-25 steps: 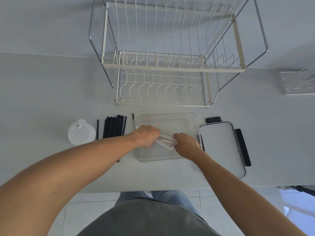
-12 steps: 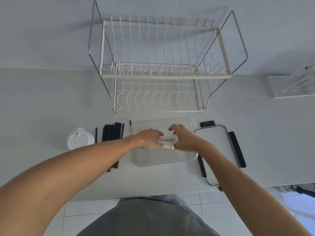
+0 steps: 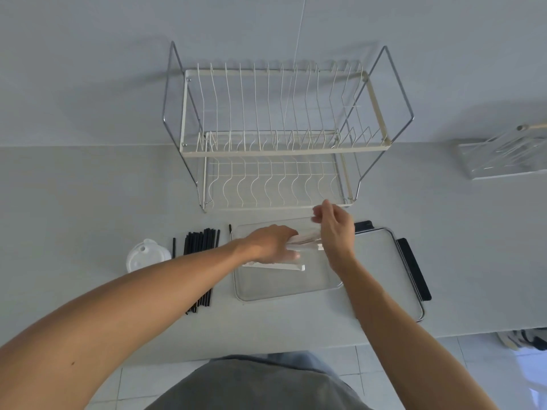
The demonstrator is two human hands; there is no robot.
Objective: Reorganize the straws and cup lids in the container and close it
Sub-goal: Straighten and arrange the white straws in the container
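Note:
A clear rectangular container (image 3: 284,287) lies on the counter in front of me. My left hand (image 3: 270,242) is inside it, closed around a bundle of white paper-wrapped straws (image 3: 306,242). One more wrapped straw (image 3: 278,266) lies on the container floor just below that hand. My right hand (image 3: 336,229) hovers at the bundle's right end with fingers spread, holding nothing. Several black straws (image 3: 201,255) lie left of the container. A stack of white cup lids (image 3: 146,255) stands further left. The container's lid (image 3: 381,261), with black clips, lies flat to the right.
A two-tier wire dish rack (image 3: 275,134) stands directly behind the container. A clear acrylic holder (image 3: 503,158) sits at the far right of the counter. The counter's front edge runs just below the container, with tiled floor beyond it.
My right hand has let go of the wrapped straws and lifted up toward the rack, fingers spread. My left hand still holds the bundle. One straw now lies on the container floor.

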